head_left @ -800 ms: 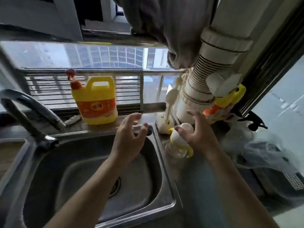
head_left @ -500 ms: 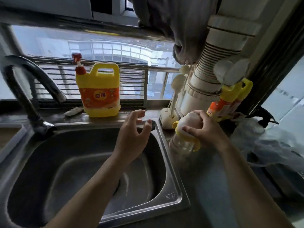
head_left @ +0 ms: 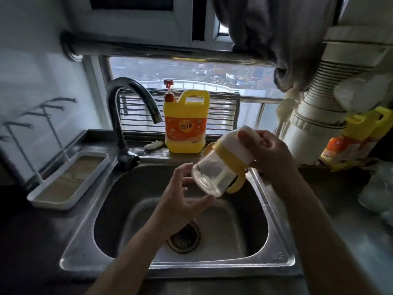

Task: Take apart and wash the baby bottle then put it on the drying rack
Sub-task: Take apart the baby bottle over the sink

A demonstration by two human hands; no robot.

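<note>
The baby bottle (head_left: 214, 173) has a clear body, a yellow collar with two yellow handles and a white cap. It hangs tilted over the right part of the steel sink (head_left: 276, 252), base pointing down-left. My right hand (head_left: 270, 154) grips its white cap and collar from the right. My left hand (head_left: 182, 194) is spread open just below and left of the bottle's base, fingertips at or very near the clear glass. The drying rack (head_left: 53, 184), a white tray with thin upright pegs, stands on the counter left of the sink.
A curved tap (head_left: 125, 107) rises behind the sink's left corner. A yellow dish-soap jug (head_left: 185, 124) stands on the sill behind. A white ribbed pipe (head_left: 319, 116) and more yellow bottles (head_left: 357, 139) crowd the right; plastic bags (head_left: 378, 188) lie on the right counter.
My right hand lifted the bottle off the counter beside the sink and brought it tilted over the basin. My left hand moved under its base. The view swung left, revealing the rack.
</note>
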